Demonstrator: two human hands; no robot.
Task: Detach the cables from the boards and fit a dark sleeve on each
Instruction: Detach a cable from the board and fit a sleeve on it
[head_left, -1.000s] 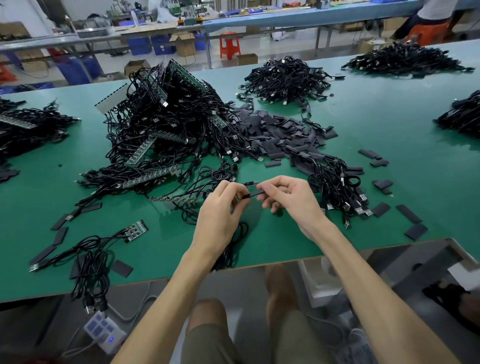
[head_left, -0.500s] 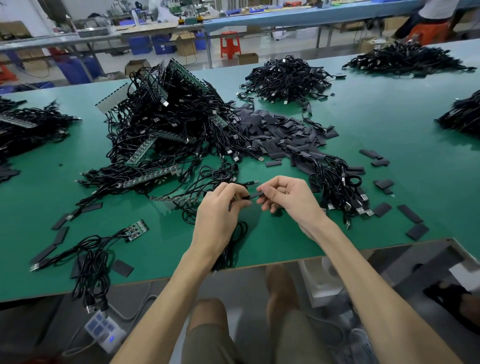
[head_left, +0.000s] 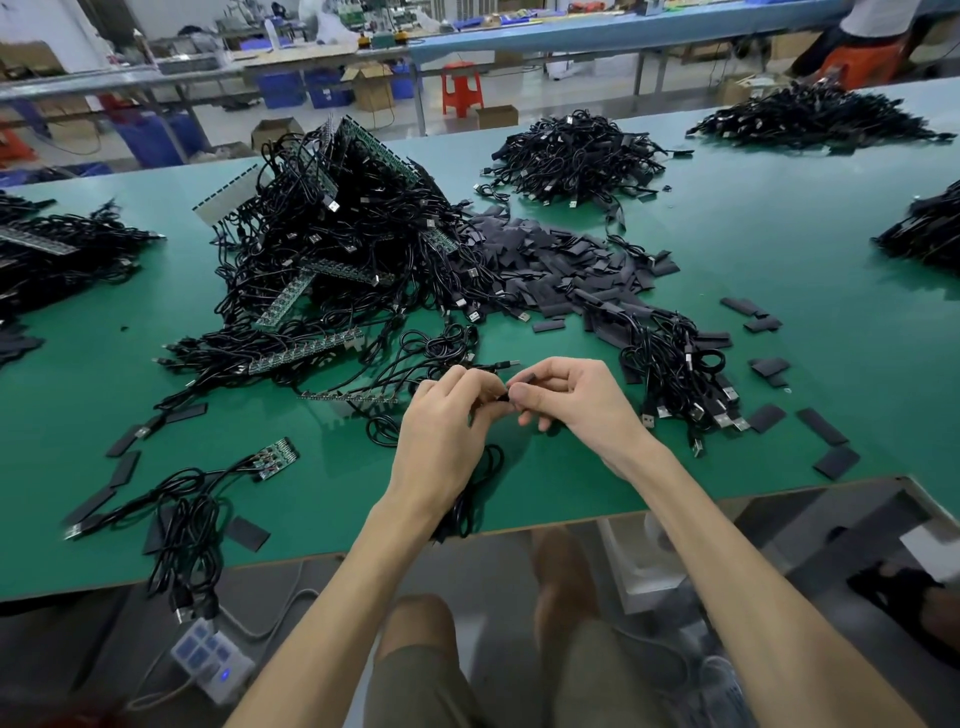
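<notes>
Hands are held close together just above the near part of a green table, almost touching at the fingertips. A black cable is pinched in the left hand, with its slack seen looping down under the wrist and over the table edge, while a small dark sleeve is gripped between thumb and forefinger of the right hand; both grips are closed on their parts, and the sleeve is met by the cable end right where the fingertips come together. How far the sleeve is seated on the cable cannot be told, since the joint is mostly hidden by the fingers. Just beyond the hands a large tangled heap of cables still joined to long narrow boards is piled on the table, and to its right a spread of loose dark sleeves is lying flat. A smaller bunch of cables with metal plugs is seen just to the right of the right hand, with a few single sleeves scattered near it. To the left, near the table edge, a short green board with cables attached is lying by itself. Further piles of cables are set at the far side of the table and at both of its ends.
</notes>
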